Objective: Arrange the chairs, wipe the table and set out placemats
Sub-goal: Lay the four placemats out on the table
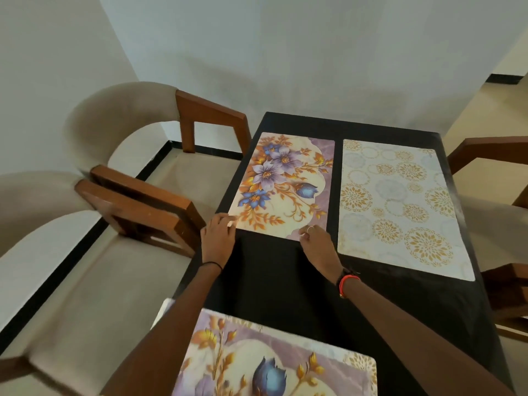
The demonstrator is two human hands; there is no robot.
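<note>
Step in hand, as judged: squaring the floral placemat on the far left part of the black table; it lies flat, just beside the circle-patterned placemat, with a narrow dark strip of table between them, not touching. Left hand rests on the mat's near left corner, fingers fairly straight and lying on the surface, gripping nothing; right hand sits at the near right corner with fingers curled at the edge; cannot tell whether it pinches that edge or only presses on it. Observation: the floral mat's near edge appears to lie farther up the table than its neighbour's; the wide lens may exaggerate this. To do it well: move both corners together under light downward pressure, so the mat slides and does not buckle; draw it toward the person until the two near edges line up; make the dark strip even along its whole length; watch the mat's left edge, which runs close to the table's side by the chair. A stack of placemats lies at the near end, top one floral; judged: more places to lay, task well along but unfinished.
</note>
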